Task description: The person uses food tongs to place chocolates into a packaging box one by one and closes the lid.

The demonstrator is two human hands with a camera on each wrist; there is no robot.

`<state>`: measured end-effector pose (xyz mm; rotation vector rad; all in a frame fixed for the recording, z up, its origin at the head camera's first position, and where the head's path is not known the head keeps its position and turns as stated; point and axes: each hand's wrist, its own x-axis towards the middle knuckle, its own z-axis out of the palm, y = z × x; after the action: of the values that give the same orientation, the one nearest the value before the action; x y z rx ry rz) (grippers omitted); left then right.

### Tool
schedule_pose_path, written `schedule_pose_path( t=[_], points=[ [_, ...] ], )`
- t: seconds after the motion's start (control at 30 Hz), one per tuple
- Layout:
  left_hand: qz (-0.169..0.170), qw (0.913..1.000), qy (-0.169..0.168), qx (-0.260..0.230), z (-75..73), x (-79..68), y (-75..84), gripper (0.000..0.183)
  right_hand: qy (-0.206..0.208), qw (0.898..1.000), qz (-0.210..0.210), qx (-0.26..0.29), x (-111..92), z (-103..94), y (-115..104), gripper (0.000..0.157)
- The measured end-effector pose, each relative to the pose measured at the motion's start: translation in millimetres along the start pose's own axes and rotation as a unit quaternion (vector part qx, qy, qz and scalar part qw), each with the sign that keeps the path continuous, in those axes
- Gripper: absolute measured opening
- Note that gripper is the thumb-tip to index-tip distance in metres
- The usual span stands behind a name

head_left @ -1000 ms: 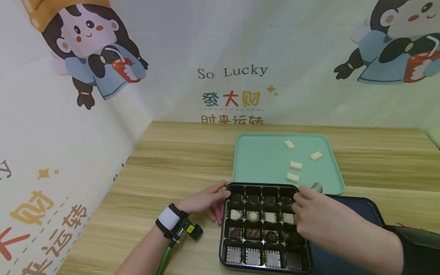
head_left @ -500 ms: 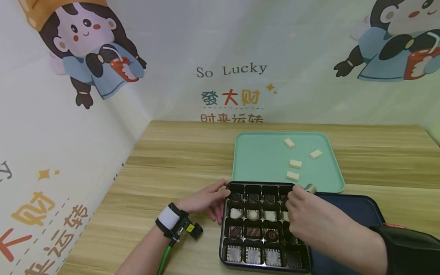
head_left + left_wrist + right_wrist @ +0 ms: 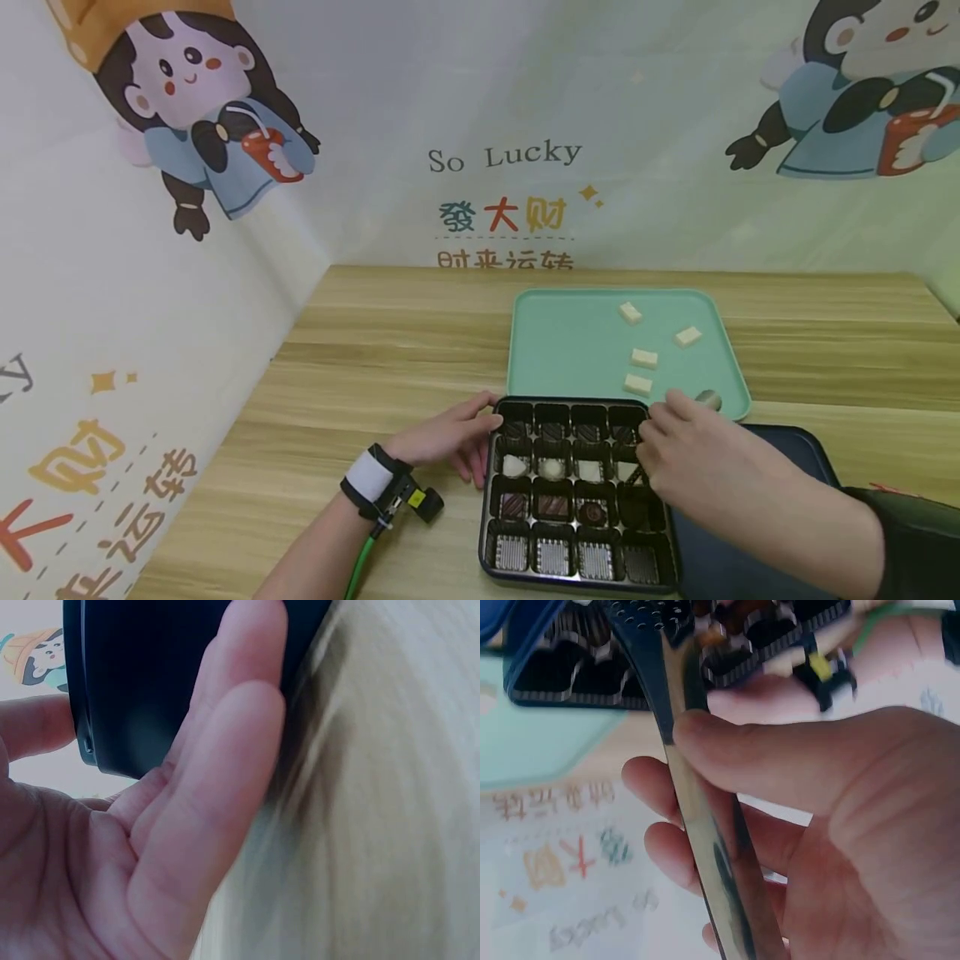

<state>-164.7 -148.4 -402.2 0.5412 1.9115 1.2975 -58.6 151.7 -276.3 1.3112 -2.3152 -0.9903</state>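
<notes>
A dark chocolate box (image 3: pixel 538 528) with a compartment insert stands on the table. My left hand (image 3: pixel 450 435) rests on its left side, the thumb at the rim; in the left wrist view its fingers (image 3: pixel 214 802) lie straight along the dark wall. Over the box's right edge, my right hand (image 3: pixel 693 454) grips a shiny metal serving utensil (image 3: pixel 720 877) with a perforated head, the thumb lying along its handle. The head points into the right column, where a white chocolate (image 3: pixel 626 472) is partly hidden by that hand. Dark chocolates (image 3: pixel 553 508) and white ones (image 3: pixel 552 470) fill other compartments.
A mint-green tray (image 3: pixel 562 342) behind the box bears several white chocolate blocks (image 3: pixel 643 357). To the box's right lies a dark blue lid (image 3: pixel 731 554), partly under my right arm. A printed cloth (image 3: pixel 375 100) forms the backdrop. The front row of compartments holds ribbed liners.
My right hand moved left over the box's right column, then back right with the utensil, uncovering more of that column. My left hand kept its place. The tray's blocks are unmoved.
</notes>
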Motion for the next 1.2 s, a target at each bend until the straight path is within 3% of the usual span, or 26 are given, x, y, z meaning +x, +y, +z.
schedule_pose_path(
  t=[0.1,0.2,0.37,0.53,0.63,0.87,1.2],
  points=[
    [0.0,1.0,-0.001,-0.001,0.1,-0.6,0.2,0.04,0.021,0.996,0.046,0.073,-12,6.1,15,0.02],
    [-0.001,1.0,0.0,0.0,0.0,-1.0,0.6,0.04,0.023,0.985,0.103,0.137,-25,18.1,30,0.031],
    [-0.005,1.0,0.001,0.005,-0.3,-2.0,0.3,0.039,-0.01,0.952,0.185,0.243,-39,52.5,49,0.039],
    [-0.007,1.0,0.0,0.004,1.1,-3.8,-1.5,0.039,-0.076,0.922,0.21,0.317,-35,82.9,59,0.036],
    [-0.007,1.0,-0.001,0.002,1.5,-4.4,-2.2,0.04,-0.109,0.911,0.2,0.345,-25,89.5,60,0.027],
    [-0.003,1.0,0.002,0.001,1.8,-3.8,-4.5,0.04,-0.119,0.916,0.166,0.345,-2,94.4,59,0.01],
    [0.002,1.0,0.005,-0.001,0.9,0.0,-2.6,0.04,-0.068,0.95,0.133,0.275,8,106.7,62,0.014]
  ],
)
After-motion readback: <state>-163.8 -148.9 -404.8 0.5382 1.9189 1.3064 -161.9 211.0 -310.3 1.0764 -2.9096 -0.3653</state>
